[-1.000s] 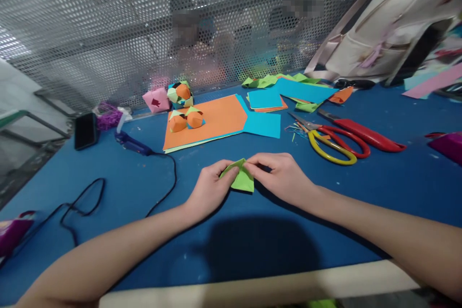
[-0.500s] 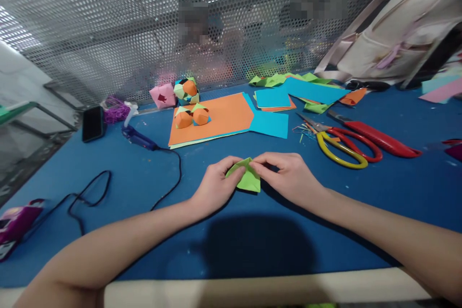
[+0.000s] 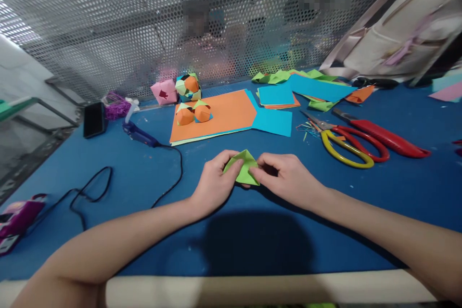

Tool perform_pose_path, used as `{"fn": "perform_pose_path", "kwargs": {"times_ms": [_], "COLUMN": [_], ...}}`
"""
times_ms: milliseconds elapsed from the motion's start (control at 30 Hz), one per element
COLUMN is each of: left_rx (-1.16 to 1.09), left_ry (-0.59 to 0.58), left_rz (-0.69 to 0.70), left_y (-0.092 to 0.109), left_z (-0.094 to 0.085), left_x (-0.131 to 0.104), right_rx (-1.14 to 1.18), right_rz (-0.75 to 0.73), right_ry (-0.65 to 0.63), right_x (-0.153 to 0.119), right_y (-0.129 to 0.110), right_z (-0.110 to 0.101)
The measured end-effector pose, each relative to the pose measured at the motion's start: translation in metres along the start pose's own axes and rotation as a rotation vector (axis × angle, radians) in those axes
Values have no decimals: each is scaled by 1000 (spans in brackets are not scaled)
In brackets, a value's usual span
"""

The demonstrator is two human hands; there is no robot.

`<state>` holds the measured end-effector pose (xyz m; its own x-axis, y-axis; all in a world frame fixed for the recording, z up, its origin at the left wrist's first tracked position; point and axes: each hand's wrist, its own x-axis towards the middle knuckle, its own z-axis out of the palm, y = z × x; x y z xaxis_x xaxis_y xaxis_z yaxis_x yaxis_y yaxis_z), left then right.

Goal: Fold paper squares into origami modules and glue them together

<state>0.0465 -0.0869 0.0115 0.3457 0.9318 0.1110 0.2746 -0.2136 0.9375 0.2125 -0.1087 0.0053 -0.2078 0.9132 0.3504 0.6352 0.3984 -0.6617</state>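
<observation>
From where I stand, both hands are closed on one small folded piece of bright green paper (image 3: 249,172), held just above or against the flat blue tabletop (image 3: 397,187), near its front edge; I can't tell which. The left hand (image 3: 216,178) clamps its left side, thumb laid across the face, probably to steady it, while the right hand (image 3: 288,178) pinches the right edge between thumb and fingers, which looks like the way to control a crease. The yellow-and-red-handled metal scissors (image 3: 329,146) lie beyond the right hand, handy to reach, I'd guess. The flat orange sheets of paper (image 3: 227,110) sit farther back, perhaps to leave working space, with two little domed orange paper pieces (image 3: 185,115) on top. A slim blue glue gun (image 3: 140,134) lies to the left, trailing its cord. The purple patterned packet (image 3: 23,216) bears pale patches, but no brand or lettering is legible on it or anywhere else.
</observation>
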Motion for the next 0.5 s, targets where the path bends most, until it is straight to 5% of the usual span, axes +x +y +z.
{"fn": "perform_pose_path", "kwargs": {"times_ms": [500], "left_rx": [-63], "left_ry": [-88], "left_rz": [-21], "left_y": [-1], "left_z": [0], "left_x": [-1], "right_rx": [-7], "right_rz": [26], "right_ry": [-3], "right_x": [1], "right_y": [0], "right_z": [-3]}}
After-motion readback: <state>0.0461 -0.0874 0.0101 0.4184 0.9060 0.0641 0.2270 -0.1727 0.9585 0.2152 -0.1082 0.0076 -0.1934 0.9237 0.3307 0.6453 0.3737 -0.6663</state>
